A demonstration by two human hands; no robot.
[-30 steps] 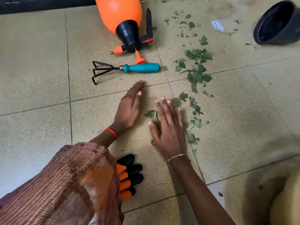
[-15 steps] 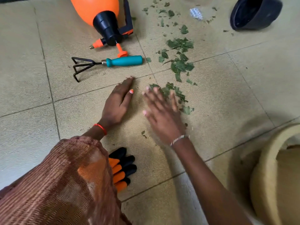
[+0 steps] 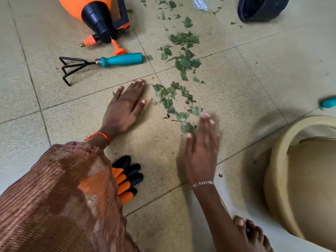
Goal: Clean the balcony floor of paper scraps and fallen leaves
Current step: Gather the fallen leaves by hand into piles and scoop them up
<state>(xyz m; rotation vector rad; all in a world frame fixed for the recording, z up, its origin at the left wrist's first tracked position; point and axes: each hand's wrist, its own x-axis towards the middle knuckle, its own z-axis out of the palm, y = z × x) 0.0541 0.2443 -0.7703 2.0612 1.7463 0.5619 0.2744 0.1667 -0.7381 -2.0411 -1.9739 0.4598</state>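
Both our hands empty and apart, left hand [image 3: 125, 110] flat on the floor [image 3: 236, 88], right hand [image 3: 200, 151] straight-fingered beside the leaf scraps [image 3: 168, 102] lying between them: we judge these light, limp, better scooped than pinched

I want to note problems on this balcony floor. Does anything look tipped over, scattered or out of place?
The orange plastic spray bottle lies on its side at the top left. Torn green leaf pieces are scattered over the beige floor tiles, and a crumpled white paper scrap lies near the round black pot.
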